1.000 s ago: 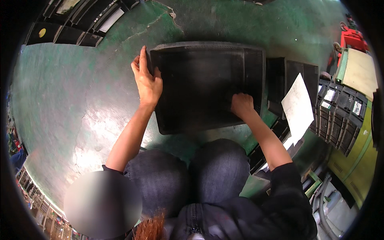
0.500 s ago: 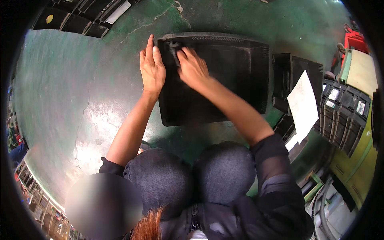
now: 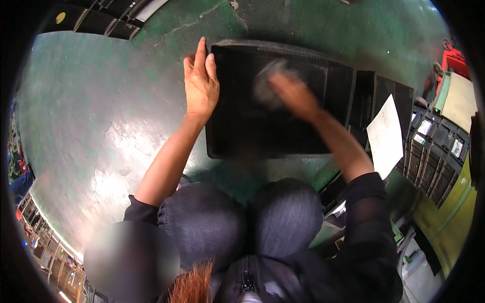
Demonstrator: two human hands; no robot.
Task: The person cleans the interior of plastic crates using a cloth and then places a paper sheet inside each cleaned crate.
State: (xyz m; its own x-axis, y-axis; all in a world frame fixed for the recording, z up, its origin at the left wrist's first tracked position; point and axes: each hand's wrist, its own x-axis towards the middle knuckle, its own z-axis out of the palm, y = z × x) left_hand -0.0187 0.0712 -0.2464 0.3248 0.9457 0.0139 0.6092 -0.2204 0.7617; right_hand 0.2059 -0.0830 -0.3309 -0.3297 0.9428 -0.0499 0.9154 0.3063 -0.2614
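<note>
A shallow black plastic crate [image 3: 283, 149] lies on the floor in front of my knees, its inside facing up. My left hand [image 3: 201, 86] holds its left rim near the far corner, thumb at the edge and index finger stretched along the outside. Over the crate's inside, right of its left wall, my right hand [image 3: 293, 93] is smeared by motion. It is closed on a dark grey cloth [image 3: 268, 83], also blurred, pressed toward the crate's bottom. The fingertips on the cloth cannot be made out.
Right of the crate stand another black crate [image 3: 391, 93], a white paper sheet [image 3: 386, 134] and stacked black crates [image 3: 437, 136]. Farther off are a red object [image 3: 457, 63] and a yellow-green surface [image 3: 447, 222]. More black crates [image 3: 93, 20] stand at the far left on the green floor [image 3: 76, 101].
My right hand has swept the cloth from the crate's far left corner toward its middle, to the right. My left hand keeps its place on the left rim.
</note>
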